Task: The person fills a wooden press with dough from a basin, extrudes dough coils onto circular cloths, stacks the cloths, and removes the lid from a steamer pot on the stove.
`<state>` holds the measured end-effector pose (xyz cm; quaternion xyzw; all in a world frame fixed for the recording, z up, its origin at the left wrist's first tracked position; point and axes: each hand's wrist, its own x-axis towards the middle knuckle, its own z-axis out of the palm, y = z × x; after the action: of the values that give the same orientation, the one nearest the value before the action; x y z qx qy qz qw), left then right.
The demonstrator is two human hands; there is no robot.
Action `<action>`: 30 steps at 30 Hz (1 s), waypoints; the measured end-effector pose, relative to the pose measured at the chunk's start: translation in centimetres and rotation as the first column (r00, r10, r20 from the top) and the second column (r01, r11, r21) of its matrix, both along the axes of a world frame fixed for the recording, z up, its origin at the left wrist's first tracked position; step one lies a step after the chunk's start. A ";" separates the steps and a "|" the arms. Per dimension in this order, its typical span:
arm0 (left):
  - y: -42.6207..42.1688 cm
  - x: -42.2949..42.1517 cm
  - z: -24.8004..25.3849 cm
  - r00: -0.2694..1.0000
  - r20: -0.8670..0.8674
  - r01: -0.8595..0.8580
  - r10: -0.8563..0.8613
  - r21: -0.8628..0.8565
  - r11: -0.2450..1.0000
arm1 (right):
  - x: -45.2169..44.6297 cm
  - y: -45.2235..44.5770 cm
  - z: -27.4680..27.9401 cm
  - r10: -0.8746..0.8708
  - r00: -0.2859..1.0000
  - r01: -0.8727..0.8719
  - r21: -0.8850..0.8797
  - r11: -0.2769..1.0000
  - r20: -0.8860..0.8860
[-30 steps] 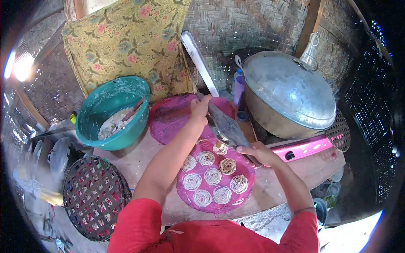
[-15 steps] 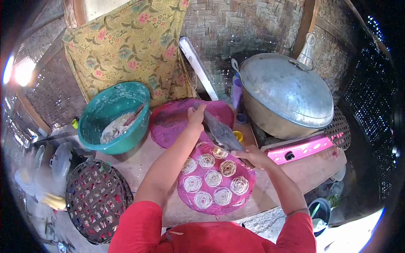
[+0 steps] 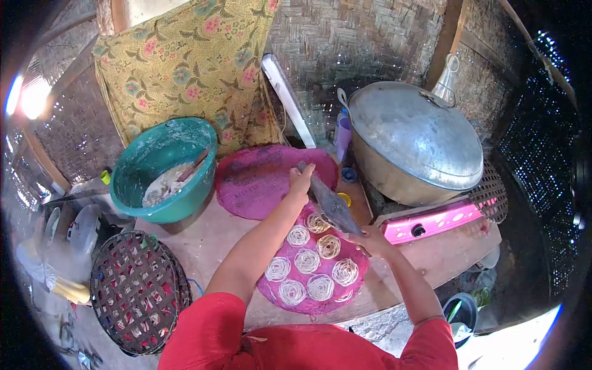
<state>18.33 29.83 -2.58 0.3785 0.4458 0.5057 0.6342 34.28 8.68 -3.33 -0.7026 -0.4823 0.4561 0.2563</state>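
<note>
A dark wooden noodle press hangs slantwise over the noodle nests. My left hand is closed round its upper-left handle, and my right hand grips its lower-right end. Beneath it lies a round pink mat bearing several coiled nests of thin strands. Most are white, like the front nest; a couple look yellowish, among them a nest just below the press. My arms and the press cover part of the mat's far side.
Behind the mat lies another pink mat. A green basin holding pale dough and a stick stands to the left, above a woven tray. At right, a big lidded pot sits over a pink stove.
My left hand has shifted right and slightly down with its end of the press, so the press slants more steeply. My right hand stays on the other end.
</note>
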 end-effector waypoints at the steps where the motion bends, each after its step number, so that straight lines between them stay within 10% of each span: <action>1: 0.0 -0.1 0.1 1.000 0.000 -0.003 0.003 0.003 1.000 | 0.1 0.0 -0.8 -0.026 0.999 0.025 0.031 0.999 0.029; 6: -0.6 -1.2 2.4 0.959 -0.052 0.280 -0.277 0.047 0.959 | -0.6 -2.2 0.9 -0.058 0.998 0.054 0.141 0.989 0.024; 8: -0.6 -2.9 3.5 0.951 -0.070 0.308 -0.301 0.153 0.939 | -0.4 -3.7 1.8 -0.083 0.996 0.056 0.442 0.895 0.042; 10: -1.0 -5.6 4.6 0.941 -0.094 0.339 -0.326 0.247 0.908 | 0.1 -6.8 5.7 -0.097 0.993 0.103 0.097 0.990 -0.071; 14: -2.2 -13.0 3.5 0.943 -0.308 0.266 -0.129 0.460 0.847 | 4.3 -14.4 4.1 -0.040 0.969 0.125 0.344 0.930 -0.245; 20: -8.5 -15.6 -1.0 0.806 -0.458 0.496 -0.375 0.178 0.850 | 7.4 -24.5 4.0 -0.228 0.893 0.340 0.251 0.906 -0.387; 24: -14.4 -6.8 6.4 0.699 -0.006 0.640 -0.715 0.451 0.622 | 4.9 -23.1 4.5 -0.180 0.803 0.326 0.166 0.931 -0.568; 28: -14.6 -4.6 11.1 0.790 0.018 0.516 -0.612 0.518 0.682 | 2.6 -21.5 6.5 -0.056 0.900 0.190 0.274 0.943 -0.432; 30: -14.5 -6.9 9.5 0.892 -0.291 0.451 -0.346 0.637 0.625 | 2.5 -22.3 8.2 -0.010 0.923 0.135 0.298 0.945 -0.385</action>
<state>11.42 15.34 6.93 0.7105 0.1733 0.4532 0.5098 36.80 -13.63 4.90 -0.5684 -0.4645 0.4889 0.4713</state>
